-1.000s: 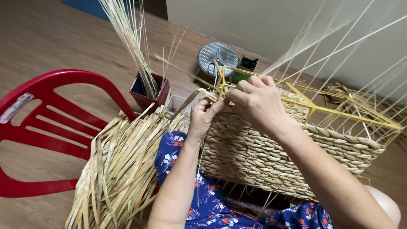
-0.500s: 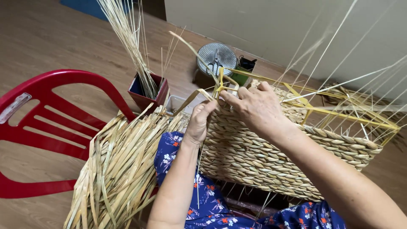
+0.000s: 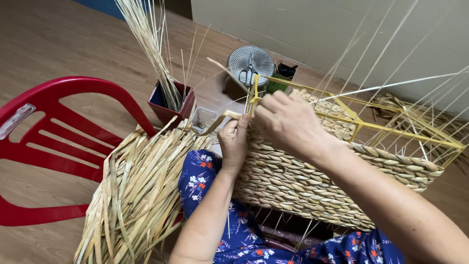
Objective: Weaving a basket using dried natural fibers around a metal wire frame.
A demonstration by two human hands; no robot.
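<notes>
Both hands meet at the woven basket (image 3: 312, 181) corner: the left hand (image 3: 234, 142) pinches a flat straw strand (image 3: 222, 122), the right hand (image 3: 288, 122) grips beside the yellow frame (image 3: 391, 128).

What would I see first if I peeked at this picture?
First you'd see the two hands in the middle, the left hand and the right hand, pinching a dried straw strand at the corner of a half-woven basket on a yellow frame. A big bundle of dried leaves lies lower left, over a bright red plastic chair.
</notes>
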